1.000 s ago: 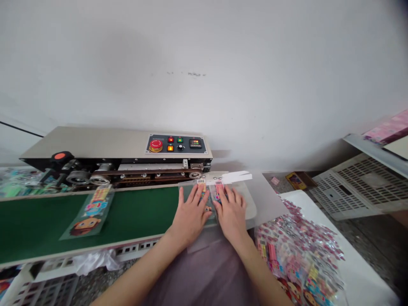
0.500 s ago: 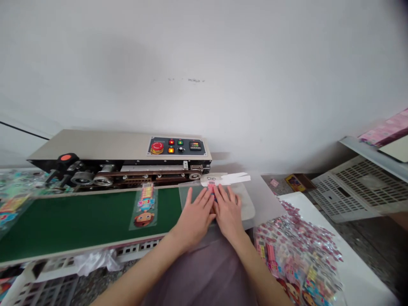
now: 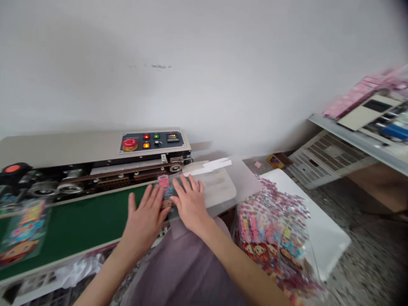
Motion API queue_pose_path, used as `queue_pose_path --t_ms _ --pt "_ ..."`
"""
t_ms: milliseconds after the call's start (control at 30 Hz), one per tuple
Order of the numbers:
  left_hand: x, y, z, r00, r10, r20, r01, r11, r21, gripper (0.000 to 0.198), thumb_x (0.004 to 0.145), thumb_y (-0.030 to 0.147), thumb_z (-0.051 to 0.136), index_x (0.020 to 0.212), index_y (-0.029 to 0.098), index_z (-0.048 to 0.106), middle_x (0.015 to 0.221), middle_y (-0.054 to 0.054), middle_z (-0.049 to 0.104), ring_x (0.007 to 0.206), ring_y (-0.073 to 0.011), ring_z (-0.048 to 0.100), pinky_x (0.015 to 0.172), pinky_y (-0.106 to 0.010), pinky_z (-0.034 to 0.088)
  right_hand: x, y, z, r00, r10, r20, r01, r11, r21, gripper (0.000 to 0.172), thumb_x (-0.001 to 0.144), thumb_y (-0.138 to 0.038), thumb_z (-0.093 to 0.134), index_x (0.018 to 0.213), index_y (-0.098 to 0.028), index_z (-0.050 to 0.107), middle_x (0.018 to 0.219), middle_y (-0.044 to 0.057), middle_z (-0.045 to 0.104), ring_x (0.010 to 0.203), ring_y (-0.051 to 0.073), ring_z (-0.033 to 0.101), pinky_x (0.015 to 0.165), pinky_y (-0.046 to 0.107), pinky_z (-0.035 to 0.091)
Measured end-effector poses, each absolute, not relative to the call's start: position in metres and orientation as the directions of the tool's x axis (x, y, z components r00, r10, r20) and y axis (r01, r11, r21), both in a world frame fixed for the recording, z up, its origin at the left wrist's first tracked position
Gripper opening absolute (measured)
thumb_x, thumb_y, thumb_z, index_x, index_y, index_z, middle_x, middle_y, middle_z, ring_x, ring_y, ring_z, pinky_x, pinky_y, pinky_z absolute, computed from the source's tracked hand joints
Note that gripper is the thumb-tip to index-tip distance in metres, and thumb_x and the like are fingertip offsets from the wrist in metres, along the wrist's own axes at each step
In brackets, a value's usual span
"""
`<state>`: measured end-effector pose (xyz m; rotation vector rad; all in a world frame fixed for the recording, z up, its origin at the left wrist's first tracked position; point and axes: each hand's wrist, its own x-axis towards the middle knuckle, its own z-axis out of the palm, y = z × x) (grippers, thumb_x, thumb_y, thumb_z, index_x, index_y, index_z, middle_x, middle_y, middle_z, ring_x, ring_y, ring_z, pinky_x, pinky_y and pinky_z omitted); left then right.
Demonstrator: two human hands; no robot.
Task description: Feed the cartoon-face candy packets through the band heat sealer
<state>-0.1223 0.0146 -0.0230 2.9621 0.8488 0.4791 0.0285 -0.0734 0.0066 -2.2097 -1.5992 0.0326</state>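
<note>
A clear plastic packet with a pink header and a printed cartoon figure lies at the right end of the green conveyor belt, its top edge by the sealing machine's rollers. My left hand rests flat at its left side, fingers stretched out and slightly spread. On the packet's right part lies my right hand, also flat with fingers apart; it partly hides the packet. Another packet with a cartoon face lies further left on the belt.
Right of my hands are a pale rounded plate and white paper strips. A heap of filled packets covers part of a white surface. Further right are a plastic crate and a shelf with pink boxes.
My view has turned to the right. Both hands have slid the packet left onto the belt beside the rollers, and my hands have spread apart. The earlier belt packet is further left.
</note>
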Motion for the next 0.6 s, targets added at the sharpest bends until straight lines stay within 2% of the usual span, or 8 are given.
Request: queue_pose_path --t_ms 67,167,267,333,433,500,600 --pt "-0.146 0.014 -0.022 0.776 0.518 0.361 0.508 -0.852 0.129 0.057 0.104 0.040 0.026 0.147 0.009 0.047 0.153 -0.020 0.047 0.148 -0.0390 0.034 0.117 -0.072 0.016 0.026 -0.101 0.020 0.337 0.907 0.252 0.879 -0.208 -0.428 0.042 0.104 -0.039 0.046 0.142 -0.024 0.054 0.151 0.010 0.052 0.141 0.031 0.038 0.114 0.054 0.033" --pt "-0.178 0.001 -0.021 0.781 0.455 0.428 0.400 -0.891 0.215 0.049 0.102 0.039 0.035 0.142 0.014 0.052 0.151 -0.020 0.051 0.146 -0.0389 0.038 0.117 -0.068 0.023 0.038 -0.168 0.023 0.425 0.866 0.265 0.790 -0.211 -0.576 0.032 0.104 -0.033 0.046 0.128 -0.024 0.065 0.126 0.008 0.068 0.120 0.025 0.056 0.104 0.044 0.045" --pt "-0.181 -0.035 -0.018 0.779 0.428 0.457 0.261 -0.886 0.384 0.042 0.100 0.035 0.045 0.139 0.022 0.053 0.150 -0.014 0.053 0.141 -0.0325 0.048 0.115 -0.055 0.039 0.072 -0.249 -0.002 0.627 0.758 0.181 0.647 -0.378 -0.662 0.029 0.101 -0.032 0.046 0.115 -0.026 0.070 0.111 0.008 0.072 0.107 0.024 0.063 0.095 0.041 0.050" --pt "-0.162 -0.070 -0.015 0.790 0.437 0.430 0.178 -0.835 0.521 0.037 0.100 0.032 0.048 0.136 0.027 0.054 0.144 -0.008 0.059 0.131 -0.0252 0.057 0.108 -0.043 0.050 0.102 -0.302 -0.025 0.774 0.626 0.094 0.520 -0.543 -0.659 0.028 0.094 -0.036 0.049 0.104 -0.026 0.073 0.107 0.007 0.074 0.103 0.025 0.066 0.094 0.042 0.051" --pt "-0.111 -0.129 -0.009 0.902 0.322 0.288 0.031 -0.712 0.701 0.029 0.101 0.031 0.048 0.126 0.028 0.062 0.129 -0.003 0.069 0.118 -0.0199 0.066 0.101 -0.034 0.056 0.142 -0.378 -0.051 0.875 0.483 0.037 0.396 -0.670 -0.628 0.031 0.086 -0.039 0.050 0.095 -0.023 0.075 0.102 0.011 0.075 0.100 0.030 0.067 0.094 0.049 0.050" --pt "-0.074 -0.162 -0.007 0.969 0.187 0.160 -0.004 -0.638 0.770 0.032 0.099 0.024 0.046 0.126 0.023 0.063 0.130 -0.006 0.069 0.120 -0.0209 0.065 0.104 -0.036 0.053 0.156 -0.424 -0.058 0.910 0.415 -0.005 0.324 -0.717 -0.617 0.032 0.081 -0.044 0.054 0.091 -0.024 0.076 0.097 0.011 0.076 0.095 0.031 0.068 0.090 0.050 0.051" --pt "-0.025 -0.196 -0.009 0.999 0.001 -0.041 0.033 -0.599 0.800 0.030 0.093 0.019 0.053 0.119 0.021 0.068 0.124 -0.009 0.071 0.116 -0.0259 0.065 0.103 -0.042 0.051 0.158 -0.482 -0.060 0.928 0.367 -0.068 0.245 -0.737 -0.629 0.036 0.071 -0.051 0.063 0.092 -0.025 0.077 0.096 0.009 0.077 0.090 0.031 0.069 0.086 0.047 0.054"
